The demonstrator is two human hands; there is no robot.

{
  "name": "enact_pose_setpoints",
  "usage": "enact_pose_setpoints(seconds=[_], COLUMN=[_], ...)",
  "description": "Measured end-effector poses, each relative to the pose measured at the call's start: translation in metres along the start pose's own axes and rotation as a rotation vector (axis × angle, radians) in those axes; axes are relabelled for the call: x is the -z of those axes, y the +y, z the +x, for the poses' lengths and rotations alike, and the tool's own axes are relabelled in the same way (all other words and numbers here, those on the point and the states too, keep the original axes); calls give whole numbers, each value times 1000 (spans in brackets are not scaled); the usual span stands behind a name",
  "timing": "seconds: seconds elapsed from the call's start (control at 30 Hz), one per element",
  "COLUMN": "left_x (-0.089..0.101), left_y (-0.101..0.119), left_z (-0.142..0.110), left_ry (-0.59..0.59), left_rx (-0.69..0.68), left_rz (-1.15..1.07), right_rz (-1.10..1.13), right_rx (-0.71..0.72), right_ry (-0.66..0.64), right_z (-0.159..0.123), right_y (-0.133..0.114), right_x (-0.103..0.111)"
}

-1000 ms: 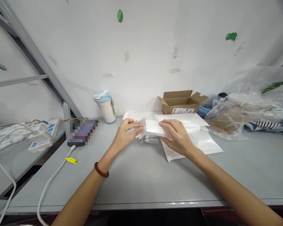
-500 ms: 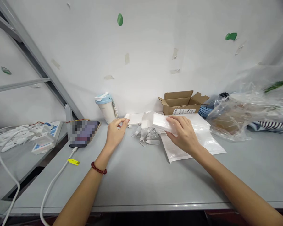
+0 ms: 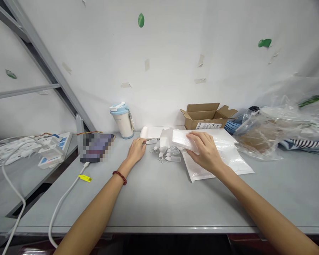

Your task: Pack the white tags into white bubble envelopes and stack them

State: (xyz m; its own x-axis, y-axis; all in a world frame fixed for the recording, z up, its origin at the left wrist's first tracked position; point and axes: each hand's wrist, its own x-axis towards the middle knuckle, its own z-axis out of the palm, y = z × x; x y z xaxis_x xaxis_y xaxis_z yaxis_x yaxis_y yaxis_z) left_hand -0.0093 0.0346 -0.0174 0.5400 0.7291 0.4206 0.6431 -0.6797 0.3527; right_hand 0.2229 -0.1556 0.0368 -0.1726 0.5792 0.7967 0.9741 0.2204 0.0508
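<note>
My right hand (image 3: 206,150) grips a small white box (image 3: 184,139) from its right side, thumb below and fingers over the top. The box is tilted, its open end and flap facing left over a pile of small clear plastic squeeze bottles (image 3: 172,153) with white caps. At the left of this pile, the fingertips of my left hand (image 3: 136,150) are pinched together at the end of one squeeze bottle (image 3: 151,141) lying on the table. The thumb of that hand is mostly hidden. Underneath my right hand lies a white bubble mailer (image 3: 223,161).
A cup with a blue lid (image 3: 122,120) and an open cardboard box (image 3: 206,117) stand by the wall. A phone (image 3: 97,147) with a white cable lies left. Clear plastic bags (image 3: 271,131) lie right. Behind the bottles is a white flat item (image 3: 152,132).
My left hand has moved down and right onto the squeeze bottle at the pile's left. My right hand still holds the white box in nearly the same place. The view has shifted slightly.
</note>
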Motion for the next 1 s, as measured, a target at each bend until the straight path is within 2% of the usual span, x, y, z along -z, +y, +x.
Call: enact_pose_setpoints(seconds=[0.27, 0.4, 0.5, 0.6, 0.7, 0.83, 1.0], left_x=[8, 32, 55, 68, 68, 56, 42], left_y=[6, 15, 27, 41, 53, 67, 86], left_z=[-2, 1, 1, -3, -7, -13, -23], left_ry=[8, 128, 205, 237, 229, 183, 119], left_rx=[35, 61, 17, -52, -151, -265, -274], left_rz=[-4, -167, -306, -324, -296, -206, -354], right_rz=[15, -37, -77, -91, -76, -38, 19], right_rx=[7, -15, -39, -55, -69, -28, 44], right_ry=[28, 13, -16, -47, -64, -112, -186], right_z=[2, 2, 2, 1, 0, -2, -4], right_y=[0, 2, 4, 6, 7, 4, -4], right_x=[5, 4, 3, 1, 0, -2, -4])
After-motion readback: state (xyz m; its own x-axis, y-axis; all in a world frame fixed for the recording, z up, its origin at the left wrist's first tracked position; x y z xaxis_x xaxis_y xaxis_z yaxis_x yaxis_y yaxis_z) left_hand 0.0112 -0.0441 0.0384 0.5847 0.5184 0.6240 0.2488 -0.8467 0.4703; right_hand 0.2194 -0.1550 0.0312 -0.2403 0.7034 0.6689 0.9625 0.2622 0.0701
